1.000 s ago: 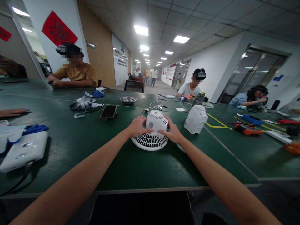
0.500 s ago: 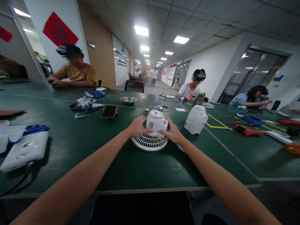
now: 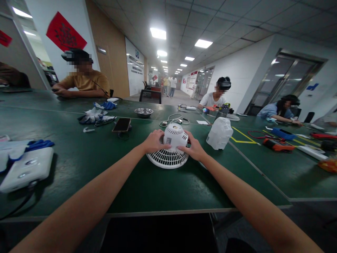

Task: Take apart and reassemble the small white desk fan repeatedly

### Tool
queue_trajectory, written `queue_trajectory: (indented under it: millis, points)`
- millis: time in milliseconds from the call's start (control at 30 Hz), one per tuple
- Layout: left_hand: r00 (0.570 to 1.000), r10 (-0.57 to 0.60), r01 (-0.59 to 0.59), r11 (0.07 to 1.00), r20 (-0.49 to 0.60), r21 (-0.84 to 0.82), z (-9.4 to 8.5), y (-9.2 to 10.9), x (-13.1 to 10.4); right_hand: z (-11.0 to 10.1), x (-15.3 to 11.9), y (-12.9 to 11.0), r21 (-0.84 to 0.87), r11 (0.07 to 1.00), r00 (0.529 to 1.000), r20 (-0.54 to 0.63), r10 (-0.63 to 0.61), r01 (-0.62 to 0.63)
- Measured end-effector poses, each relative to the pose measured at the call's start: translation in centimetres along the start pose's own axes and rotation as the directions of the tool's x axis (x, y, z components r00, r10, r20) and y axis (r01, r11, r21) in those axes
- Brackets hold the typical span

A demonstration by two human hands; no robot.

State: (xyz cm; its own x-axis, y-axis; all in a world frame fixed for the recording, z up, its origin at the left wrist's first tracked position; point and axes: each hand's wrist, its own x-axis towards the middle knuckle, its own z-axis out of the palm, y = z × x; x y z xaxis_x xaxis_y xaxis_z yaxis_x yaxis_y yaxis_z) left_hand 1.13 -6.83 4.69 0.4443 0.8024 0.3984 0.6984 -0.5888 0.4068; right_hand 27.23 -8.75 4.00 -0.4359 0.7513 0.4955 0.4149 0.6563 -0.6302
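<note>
A white fan head (image 3: 172, 138) lies grille down on the green table, its vented motor housing pointing up. My left hand (image 3: 154, 141) grips the housing from the left, thumb against its lower side near a small printed label. From the right, my right hand (image 3: 194, 146) holds the same housing, thumb across its lower front and fingers curled behind. The round slatted grille (image 3: 168, 160) spreads out beneath both hands. To the right stands a separate white plastic housing (image 3: 219, 133), upright and touched by neither hand.
Behind the fan lie a white cable (image 3: 175, 120) and a metal bowl (image 3: 143, 112). A phone (image 3: 122, 124) and gloves (image 3: 96, 116) are left of it. A white device (image 3: 27, 168) sits near left; an orange-and-black meter (image 3: 278, 145) lies right. Several people sit around the table.
Both hands keep the same hold on the fan head, which has not visibly turned. The whole view has shifted very slightly. At far right, a seated person's hands have lowered toward the table.
</note>
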Motion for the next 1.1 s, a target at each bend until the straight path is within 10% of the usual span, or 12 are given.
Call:
queue_trajectory:
  millis: [567, 1100]
  points:
    - [0.987, 0.137, -0.153, 0.956, -0.083, -0.25, 0.8, 0.5, -0.9, 0.3, -0.4, -0.7, -0.047, 0.998, 0.998, 0.049, -0.039, 0.041]
    - [0.972, 0.149, -0.178, 0.972, -0.184, -0.153, 0.9, 1.2, -0.8, 0.8, 0.0, -2.1, -0.193, 0.98, 0.999, -0.001, -0.041, 0.04]
